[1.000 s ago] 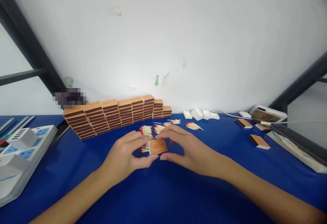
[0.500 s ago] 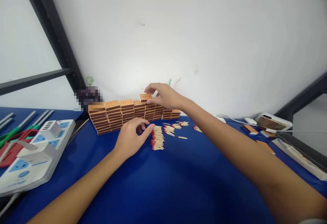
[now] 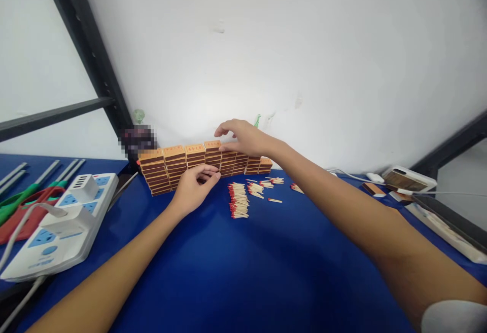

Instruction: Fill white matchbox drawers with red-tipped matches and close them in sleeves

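Observation:
Several stacks of orange-topped matchboxes (image 3: 175, 165) stand side by side as a low wall along the back of the blue table. One matchbox (image 3: 212, 145) lies on top of a middle stack, level with the boxes to its left. Just right of it is my right hand (image 3: 247, 138), fingers and thumb apart, the thumb tip close to its edge; I cannot tell if they touch. My left hand (image 3: 192, 188) hovers in front of the wall, fingers loosely curved, thumb apart, nothing visible in it. Right of it lies a pile of red-tipped matches (image 3: 239, 201).
Smaller match clusters (image 3: 255, 189) and a single match (image 3: 275, 200) lie further right. A power strip (image 3: 76, 236) and red-handled scissors (image 3: 30, 211) are at left. Loose matchboxes (image 3: 373, 189), a white power bank (image 3: 409, 178) and a dark phone (image 3: 452, 221) lie at right.
The matchbox in my right hand has been set down on the stack and the fingers have come apart from it. My left hand has moved slightly left, away from the match pile.

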Demonstrator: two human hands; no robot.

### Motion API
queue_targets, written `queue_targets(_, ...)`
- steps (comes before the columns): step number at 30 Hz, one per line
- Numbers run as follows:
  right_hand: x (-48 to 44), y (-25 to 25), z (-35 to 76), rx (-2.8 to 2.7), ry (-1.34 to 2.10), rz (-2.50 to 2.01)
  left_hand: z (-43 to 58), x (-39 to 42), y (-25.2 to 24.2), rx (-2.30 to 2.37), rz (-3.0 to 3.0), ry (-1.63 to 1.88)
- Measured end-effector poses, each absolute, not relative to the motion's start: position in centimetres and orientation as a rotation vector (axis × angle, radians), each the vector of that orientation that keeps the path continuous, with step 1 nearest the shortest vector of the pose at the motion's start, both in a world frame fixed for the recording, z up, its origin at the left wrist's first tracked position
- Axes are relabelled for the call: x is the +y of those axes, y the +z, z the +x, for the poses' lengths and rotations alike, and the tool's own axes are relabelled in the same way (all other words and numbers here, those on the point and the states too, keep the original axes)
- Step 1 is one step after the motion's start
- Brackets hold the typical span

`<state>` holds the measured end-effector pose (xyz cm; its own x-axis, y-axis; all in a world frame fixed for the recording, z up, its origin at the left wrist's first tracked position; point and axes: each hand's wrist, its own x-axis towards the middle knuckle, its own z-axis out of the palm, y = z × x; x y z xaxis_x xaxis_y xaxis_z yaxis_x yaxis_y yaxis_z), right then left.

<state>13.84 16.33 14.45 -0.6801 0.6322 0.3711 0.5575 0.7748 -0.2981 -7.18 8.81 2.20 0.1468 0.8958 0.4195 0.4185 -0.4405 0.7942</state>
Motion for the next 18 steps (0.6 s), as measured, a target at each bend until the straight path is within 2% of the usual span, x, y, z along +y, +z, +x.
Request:
queue_targets(4,13.4,13.3,17.8,-2.331,0.078,-0.945,-6.9,8.4,2.1,1.262,2.060,1.203)
queue_targets(9,8.0,8.0,23.1,-2.304,0.398,-1.228,-6.2,7.0,1.8,1.225,2.396,1.075)
queue_targets(13,6.0,4.3,26.7,-2.249,0.386,-1.347,-5.9,6.4,1.6,1.176,2.633,1.023)
queue_targets(18,7.3,4.6,29.7,-2.127,0.243,-1.527,-5.9,6.3,1.7,1.158,2.805,1.030)
